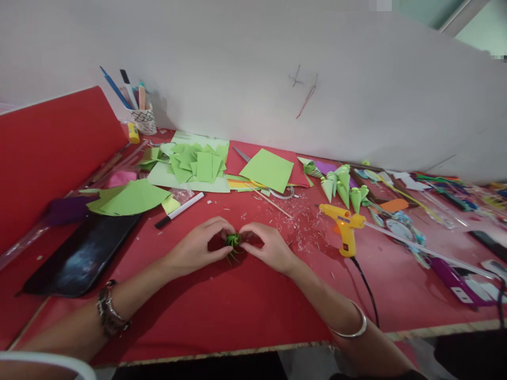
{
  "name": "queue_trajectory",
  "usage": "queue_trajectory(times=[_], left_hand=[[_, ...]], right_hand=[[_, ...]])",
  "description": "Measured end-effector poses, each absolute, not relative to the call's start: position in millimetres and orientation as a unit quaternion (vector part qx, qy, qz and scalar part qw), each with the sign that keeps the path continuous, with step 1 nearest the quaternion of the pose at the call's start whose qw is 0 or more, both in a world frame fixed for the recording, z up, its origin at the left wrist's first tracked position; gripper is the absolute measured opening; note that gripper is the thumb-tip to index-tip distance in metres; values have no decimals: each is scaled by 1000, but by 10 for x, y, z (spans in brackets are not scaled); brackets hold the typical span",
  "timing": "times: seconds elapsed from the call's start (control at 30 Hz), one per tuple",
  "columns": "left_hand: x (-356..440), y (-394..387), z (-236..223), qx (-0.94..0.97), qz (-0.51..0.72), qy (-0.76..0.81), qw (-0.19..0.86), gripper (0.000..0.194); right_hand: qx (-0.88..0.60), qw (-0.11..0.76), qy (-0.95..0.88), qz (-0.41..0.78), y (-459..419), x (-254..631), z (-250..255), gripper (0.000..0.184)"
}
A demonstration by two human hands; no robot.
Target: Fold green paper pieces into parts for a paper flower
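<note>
Both of my hands meet at the middle of the red table (pixel 237 306). My left hand (pixel 200 245) and my right hand (pixel 267 247) pinch a small rolled green paper piece (pixel 233 241) between their fingertips, just above the tabletop. Thin green strips hang from the roll. A yellow glue gun (pixel 344 226) stands to the right of my right hand, its black cord running toward the table's front edge. A black-and-white marker (pixel 179 210) lies to the upper left of my left hand.
Cut green paper squares (pixel 198 163) and a larger green sheet (pixel 268 169) lie at the back. Green paper cones (pixel 340 184) sit beyond the glue gun. A pen cup (pixel 141 119) stands far left, a dark tablet (pixel 85 256) lies left, craft clutter fills the right side.
</note>
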State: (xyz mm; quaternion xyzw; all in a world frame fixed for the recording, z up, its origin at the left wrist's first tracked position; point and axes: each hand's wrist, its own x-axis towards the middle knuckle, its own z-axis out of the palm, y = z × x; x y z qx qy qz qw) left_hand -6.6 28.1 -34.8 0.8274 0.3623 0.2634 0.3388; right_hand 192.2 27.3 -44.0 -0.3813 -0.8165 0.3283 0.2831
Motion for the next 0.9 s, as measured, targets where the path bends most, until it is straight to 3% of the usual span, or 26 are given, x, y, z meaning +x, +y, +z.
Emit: queue_trajectory(times=[0.9], left_hand=[[-69,282,-344,827,260,350,355,14]], right_hand=[[-364,324,-779,395,259,1900,-463,24]])
